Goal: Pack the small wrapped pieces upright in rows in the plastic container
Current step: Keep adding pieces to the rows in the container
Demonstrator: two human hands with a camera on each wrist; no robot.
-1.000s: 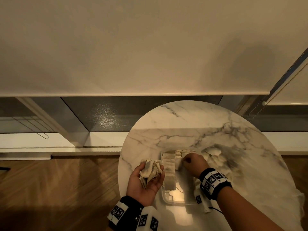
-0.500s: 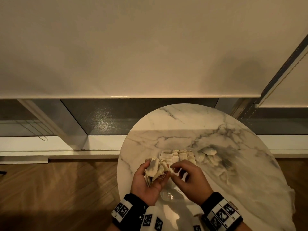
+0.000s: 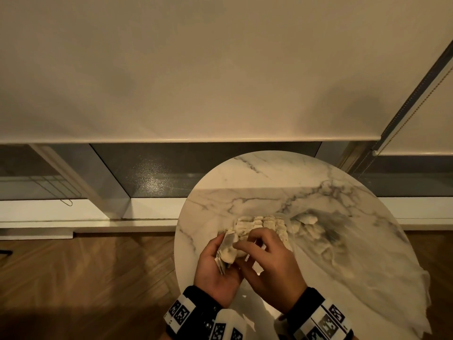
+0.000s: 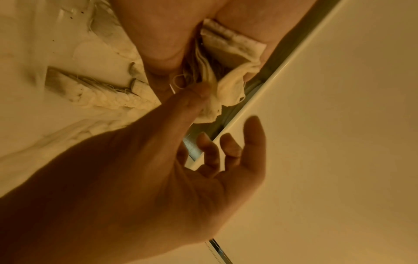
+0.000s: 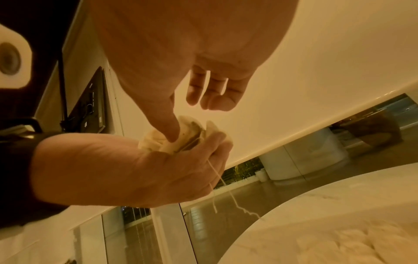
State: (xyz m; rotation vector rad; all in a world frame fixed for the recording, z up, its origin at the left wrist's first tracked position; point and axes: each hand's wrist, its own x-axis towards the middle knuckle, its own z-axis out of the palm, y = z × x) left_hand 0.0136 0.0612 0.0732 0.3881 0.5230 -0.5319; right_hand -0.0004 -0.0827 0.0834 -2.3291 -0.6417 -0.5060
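Head view: I am watching two hands meet low over a round white marble table [image 3: 269, 182], just this side of the clear plastic container.
Left hand: my operator's left hand [image 3: 215, 268] is cupped, fingers curled round a bundle of small cream paper-wrapped pieces [image 3: 228, 250].
Right hand: the right hand [image 3: 272, 268] has come back from the container to that bundle. Its thumb [image 4: 199, 94] presses the top piece [image 4: 228, 92], a forefinger lies across it in the head view, and the other fingers hang loose. It appears to be a pinch.
What changed: a second ago the right hand was down among the packed pieces. Now it is out and reaching for stock.
Meaning: I judge one piece is freshly placed and the next is being peeled off for the same row.
Packed so far: upright rows of cream pieces [image 3: 259, 224] stand at the container's far end, just beyond the fingertips.
Still loose: more cream wrapped pieces [image 3: 306, 219] lie on the table to the right of the rows.
Hidden: both hands cover the container's near half, so I cannot see how much room is left.
Hard to read: the container's clear walls vanish against the marble. A thin white string [image 5: 217, 180] dangles from the bundle, its end blurred.
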